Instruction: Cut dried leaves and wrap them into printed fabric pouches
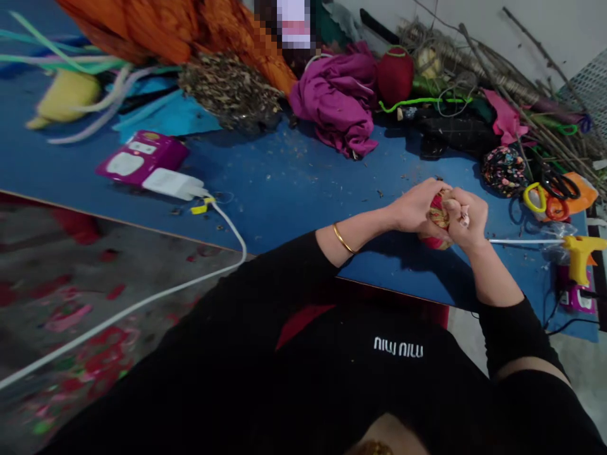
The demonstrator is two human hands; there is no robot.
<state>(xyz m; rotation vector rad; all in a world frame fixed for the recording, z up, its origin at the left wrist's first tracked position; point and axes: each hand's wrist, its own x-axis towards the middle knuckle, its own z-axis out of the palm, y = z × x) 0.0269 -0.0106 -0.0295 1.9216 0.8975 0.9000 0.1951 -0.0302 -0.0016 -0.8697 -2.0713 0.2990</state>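
Both of my hands meet over a small red and gold bundle above the blue table. My left hand, with a gold bangle on its wrist, wraps round the bundle's left side. On the right, my right hand is closed against its top, fingers pressed together around a small pale tip. The bundle's red underside shows below the hands. Much of it is hidden by my fingers. A dark patterned cloth ball lies beyond my right hand, with scissors beside it.
On the blue table lie a purple extension box with a white cable, magenta cloth, dried leaves, a red ball and sticks. A yellow glue gun sits at the right edge.
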